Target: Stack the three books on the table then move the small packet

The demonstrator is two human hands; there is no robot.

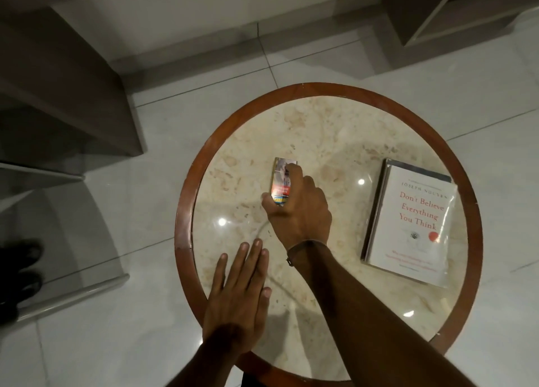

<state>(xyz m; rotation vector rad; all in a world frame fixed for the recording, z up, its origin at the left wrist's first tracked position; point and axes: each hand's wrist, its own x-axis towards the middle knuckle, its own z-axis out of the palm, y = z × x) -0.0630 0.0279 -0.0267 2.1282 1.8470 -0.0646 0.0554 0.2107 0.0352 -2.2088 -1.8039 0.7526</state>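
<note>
A stack of books (408, 223) lies at the right side of the round marble table (323, 130); the top one has a white cover with red lettering, and edges of others show beneath it. Near the table's middle lies a small packet (280, 179) with a red and blue label. My right hand (300, 208) is closed on the packet, thumb on its left edge and fingers over its right side. My left hand (239, 293) lies flat, palm down, fingers together, on the table's near-left edge, holding nothing.
The table has a brown wooden rim (186, 200) and stands on a glossy white tiled floor. A grey furniture block (67, 95) is at the left, a shelf unit (455, 13) at the top right. Dark shoes (20, 273) sit at the far left.
</note>
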